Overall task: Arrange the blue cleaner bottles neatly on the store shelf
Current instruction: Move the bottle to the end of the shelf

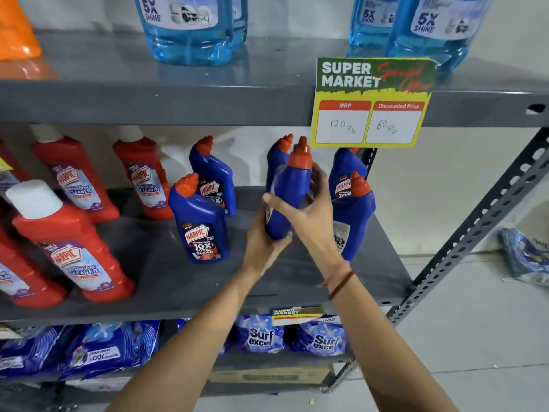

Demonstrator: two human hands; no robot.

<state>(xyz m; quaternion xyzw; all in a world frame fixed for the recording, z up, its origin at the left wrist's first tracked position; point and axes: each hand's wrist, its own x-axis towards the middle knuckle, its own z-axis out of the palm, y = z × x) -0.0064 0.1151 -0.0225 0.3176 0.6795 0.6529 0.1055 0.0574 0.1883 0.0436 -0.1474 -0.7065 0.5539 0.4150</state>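
Both hands hold one blue cleaner bottle (288, 188) with a red cap, lifted above the grey middle shelf (184, 281). My left hand (264, 239) cups its base from below. My right hand (309, 209) wraps its body from the right. Its label faces away from me. Other blue bottles stand on the shelf: one at the front (200, 221) with its label facing me, one behind it (215, 176), one at the back (277, 156), and two to the right (355, 215) (344, 171). The front right one shows its back label.
Red bathroom cleaner bottles (74, 242) fill the shelf's left half. A price sign (371, 102) hangs from the upper shelf edge, over the right bottles. Light blue bottles (190, 28) stand above. Detergent packs (261, 334) lie below. A slanted metal brace (475, 230) bounds the right side.
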